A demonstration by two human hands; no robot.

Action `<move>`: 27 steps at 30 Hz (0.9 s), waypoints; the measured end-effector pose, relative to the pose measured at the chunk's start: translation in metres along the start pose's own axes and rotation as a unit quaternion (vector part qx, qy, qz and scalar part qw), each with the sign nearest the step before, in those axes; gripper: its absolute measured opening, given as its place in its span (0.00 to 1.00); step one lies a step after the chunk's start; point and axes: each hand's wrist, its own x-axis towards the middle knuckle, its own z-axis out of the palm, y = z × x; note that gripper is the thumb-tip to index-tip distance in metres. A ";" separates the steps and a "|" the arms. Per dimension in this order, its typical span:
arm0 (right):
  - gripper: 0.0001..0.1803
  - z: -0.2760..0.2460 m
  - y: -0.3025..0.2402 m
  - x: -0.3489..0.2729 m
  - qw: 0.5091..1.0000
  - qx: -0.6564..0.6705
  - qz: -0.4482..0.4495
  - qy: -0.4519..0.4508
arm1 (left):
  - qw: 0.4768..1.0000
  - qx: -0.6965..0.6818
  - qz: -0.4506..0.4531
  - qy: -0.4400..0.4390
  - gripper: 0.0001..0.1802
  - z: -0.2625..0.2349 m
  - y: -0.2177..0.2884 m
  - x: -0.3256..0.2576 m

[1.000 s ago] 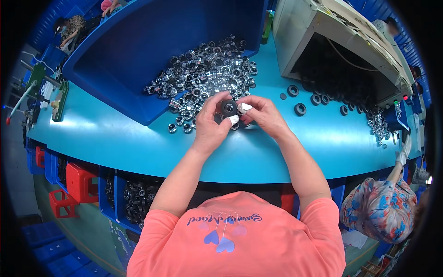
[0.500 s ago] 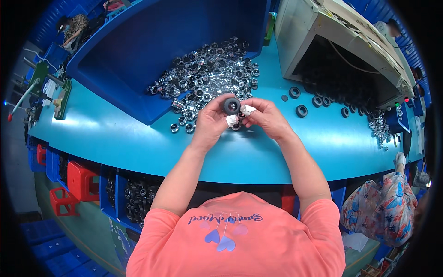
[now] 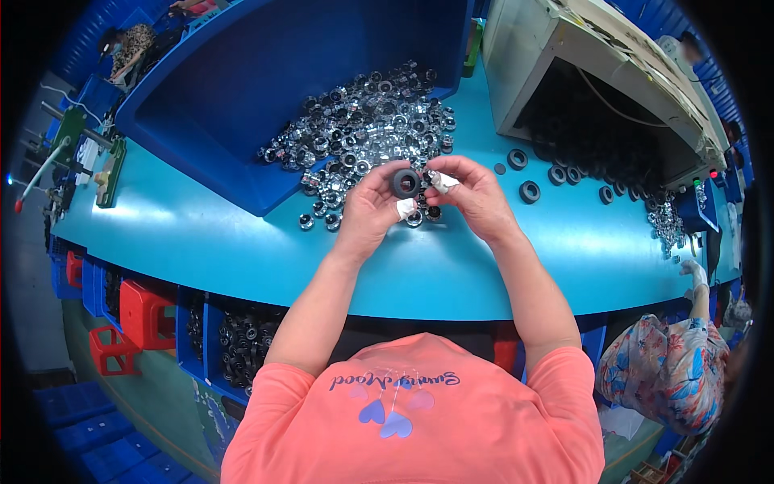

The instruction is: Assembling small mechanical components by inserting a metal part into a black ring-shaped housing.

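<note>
My left hand point(image 3: 365, 216) pinches a small black tyre point(image 3: 395, 185) between thumb and fingers, its open hole turned up toward me. Close beside it on the right, my right hand point(image 3: 477, 198) has its thumb and fingertips closed on a small shiny wheel hub point(image 3: 430, 175), partly hidden by the fingers. Tyre and hub are slightly apart. White tape wraps a digit on each hand. Just beyond and under my hands spreads a heap of clear, silvery wheel hubs point(image 3: 379, 121), spilling out of a big blue bin point(image 3: 234, 105) onto the turquoise table point(image 3: 266, 266).
Loose black tyres point(image 3: 529, 192) lie to the right, before a pale box point(image 3: 516, 73) tipped on its side with more tyres inside. A co-worker's gloved hand point(image 3: 693, 273) is at the far right edge. Red stools point(image 3: 145, 313) stand lower left.
My right hand has drawn a little to the right and up, away from the tyre. The tyre stays in my left hand, almost in place. The co-worker's gloved hand has shifted.
</note>
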 end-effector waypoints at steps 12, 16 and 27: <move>0.16 0.002 0.001 -0.001 1.000 0.007 -0.013 -0.007 | 1.000 -0.008 -0.025 -0.010 0.37 0.002 0.003 -0.001; 0.15 0.001 0.002 -0.001 1.000 0.016 -0.015 -0.012 | 0.999 -0.016 -0.041 -0.009 0.38 0.001 0.004 -0.001; 0.16 0.001 0.007 0.001 1.000 -0.029 0.004 -0.007 | 1.000 0.019 -0.014 -0.019 0.35 0.000 -0.002 0.000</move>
